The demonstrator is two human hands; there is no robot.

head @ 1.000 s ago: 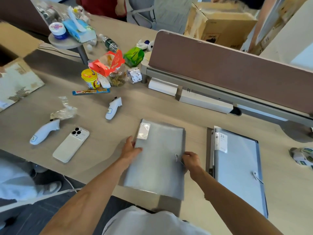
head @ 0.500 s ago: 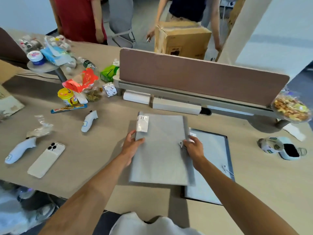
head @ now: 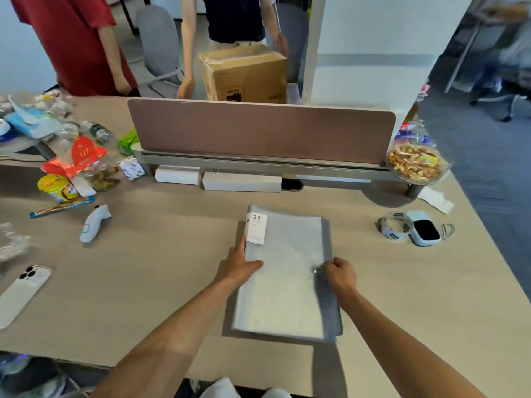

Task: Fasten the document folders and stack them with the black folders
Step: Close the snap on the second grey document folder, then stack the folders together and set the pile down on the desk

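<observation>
A grey translucent document folder point(head: 284, 282) with a white "20" label lies flat on the desk in front of me. It rests on top of the dark-edged folder point(head: 333, 317), whose rim shows along the right and bottom sides. My left hand point(head: 238, 265) grips the top folder's left edge, thumb on the cover. At the right edge, by the small metal clasp point(head: 316, 270), my right hand point(head: 339, 272) holds the folder with curled fingers.
A tape roll point(head: 393, 225) and a small white case point(head: 425, 232) lie to the right. To the left are a white phone point(head: 23, 291), a white controller point(head: 93, 222) and snack clutter point(head: 71, 168). A desk divider point(head: 258, 130) stands behind, with two people beyond it.
Both hands carried the grey folder rightward and set it squarely over the dark-edged folder, which is now almost fully covered. The camera view also swung right.
</observation>
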